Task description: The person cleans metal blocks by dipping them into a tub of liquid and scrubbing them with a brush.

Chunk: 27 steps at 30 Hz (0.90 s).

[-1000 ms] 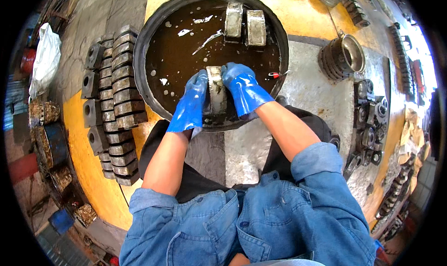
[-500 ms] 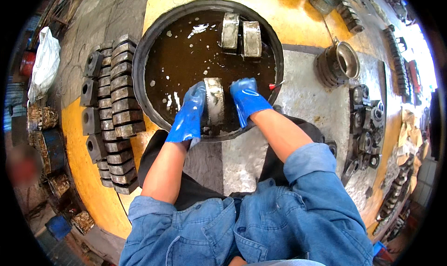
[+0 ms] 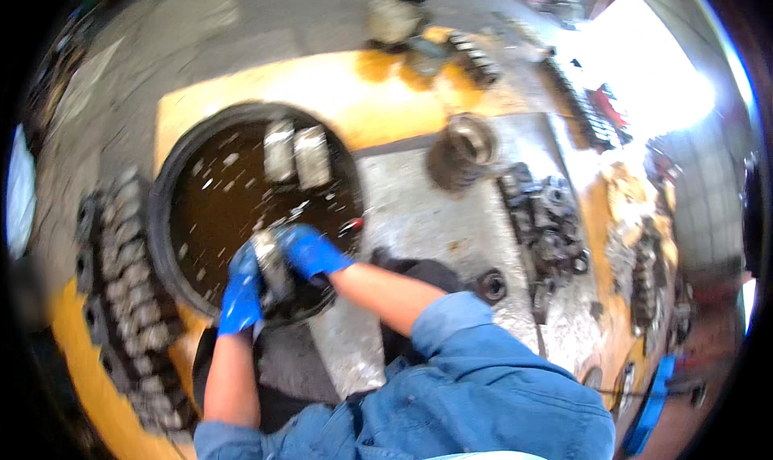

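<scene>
A curved grey metal block point(image 3: 274, 271) stands at the near side of a round black tub point(image 3: 163, 260) of dark brown liquid. My left hand point(image 3: 241, 292), in a blue rubber glove, grips the block's left side. On its right side, near the top, my blue-gloved right hand point(image 3: 309, 250) is closed against it; motion blur softens the fingers. Farther back in the tub stand two similar blocks, a left one point(image 3: 279, 151) and a right one point(image 3: 312, 159). A small red-tipped thing point(image 3: 352, 225) rests at the tub's right rim.
Rows of metal blocks point(image 3: 133, 299) line the floor left of the tub. To the right, a ringed metal cylinder point(image 3: 465, 150) stands on a grey sheet point(image 3: 394, 190). Beyond it are several dark round-holed parts point(image 3: 547, 226). A blue object point(image 3: 651, 404) lies at far right.
The view has swung right, so the tub appears farther left and lower. My right hand, apart from the near block before, is now against it. The picture has blurred.
</scene>
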Each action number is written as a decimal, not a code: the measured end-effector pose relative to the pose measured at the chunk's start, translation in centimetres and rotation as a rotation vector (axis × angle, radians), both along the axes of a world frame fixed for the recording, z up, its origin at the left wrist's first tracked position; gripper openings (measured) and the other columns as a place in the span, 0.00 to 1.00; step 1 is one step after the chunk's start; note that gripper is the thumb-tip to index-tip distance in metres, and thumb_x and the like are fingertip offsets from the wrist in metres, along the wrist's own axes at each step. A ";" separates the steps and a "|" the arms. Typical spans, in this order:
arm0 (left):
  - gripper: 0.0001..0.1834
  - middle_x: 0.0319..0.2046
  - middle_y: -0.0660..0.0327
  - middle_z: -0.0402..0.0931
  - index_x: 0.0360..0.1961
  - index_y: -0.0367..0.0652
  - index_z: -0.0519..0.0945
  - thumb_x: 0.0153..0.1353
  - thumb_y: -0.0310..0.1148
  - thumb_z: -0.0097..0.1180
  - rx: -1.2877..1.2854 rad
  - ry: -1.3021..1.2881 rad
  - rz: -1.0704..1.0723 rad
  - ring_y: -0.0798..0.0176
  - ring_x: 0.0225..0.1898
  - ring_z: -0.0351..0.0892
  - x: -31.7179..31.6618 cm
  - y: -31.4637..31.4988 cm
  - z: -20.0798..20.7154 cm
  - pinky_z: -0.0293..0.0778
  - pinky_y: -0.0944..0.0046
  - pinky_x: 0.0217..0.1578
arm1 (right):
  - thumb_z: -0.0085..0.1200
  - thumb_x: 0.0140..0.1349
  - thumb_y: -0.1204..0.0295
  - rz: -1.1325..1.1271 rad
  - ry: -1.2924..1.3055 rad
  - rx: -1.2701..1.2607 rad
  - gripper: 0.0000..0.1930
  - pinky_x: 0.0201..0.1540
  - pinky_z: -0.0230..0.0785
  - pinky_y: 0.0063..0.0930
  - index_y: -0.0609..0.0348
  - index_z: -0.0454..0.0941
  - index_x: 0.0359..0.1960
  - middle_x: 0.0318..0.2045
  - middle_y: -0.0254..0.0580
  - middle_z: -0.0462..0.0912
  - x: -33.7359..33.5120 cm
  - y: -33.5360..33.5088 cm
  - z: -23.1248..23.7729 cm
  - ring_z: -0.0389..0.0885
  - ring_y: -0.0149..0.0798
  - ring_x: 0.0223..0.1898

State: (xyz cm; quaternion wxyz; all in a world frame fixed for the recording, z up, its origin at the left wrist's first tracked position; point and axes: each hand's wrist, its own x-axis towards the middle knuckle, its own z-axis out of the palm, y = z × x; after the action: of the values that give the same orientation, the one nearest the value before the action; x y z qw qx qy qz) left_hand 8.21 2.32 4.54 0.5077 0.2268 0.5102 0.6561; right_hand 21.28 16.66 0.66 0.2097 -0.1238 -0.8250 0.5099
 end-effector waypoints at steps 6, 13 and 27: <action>0.22 0.51 0.63 0.84 0.61 0.44 0.82 0.79 0.48 0.52 -0.129 -0.270 -0.022 0.64 0.51 0.82 0.2 1.4 -1.2 0.78 0.62 0.57 | 0.43 0.80 0.54 -0.278 -0.472 -0.855 0.25 0.51 0.76 0.44 0.62 0.87 0.51 0.43 0.53 0.90 1.3 -3.1 6.8 0.85 0.40 0.43; 0.23 0.50 0.60 0.83 0.58 0.44 0.81 0.80 0.52 0.48 -0.218 -0.114 -0.010 0.62 0.48 0.82 2.0 1.0 1.1 0.80 0.61 0.51 | 0.44 0.78 0.46 -0.203 -0.381 -0.907 0.29 0.52 0.75 0.41 0.59 0.89 0.49 0.41 0.49 0.91 2.4 -3.5 5.6 0.85 0.41 0.42; 0.27 0.56 0.55 0.82 0.65 0.37 0.77 0.81 0.50 0.47 0.023 0.064 0.175 0.60 0.53 0.82 -2.3 -0.5 2.2 0.78 0.60 0.58 | 0.49 0.80 0.58 0.022 0.041 -0.894 0.20 0.46 0.75 0.29 0.64 0.86 0.48 0.37 0.38 0.87 4.4 -4.6 14.7 0.80 0.28 0.39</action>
State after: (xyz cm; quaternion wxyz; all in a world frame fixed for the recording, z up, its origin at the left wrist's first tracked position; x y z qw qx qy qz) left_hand 5.93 1.85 6.72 0.4292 0.2080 0.5367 0.6961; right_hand 25.68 12.05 15.33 0.1465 -0.1833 -0.5204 0.8210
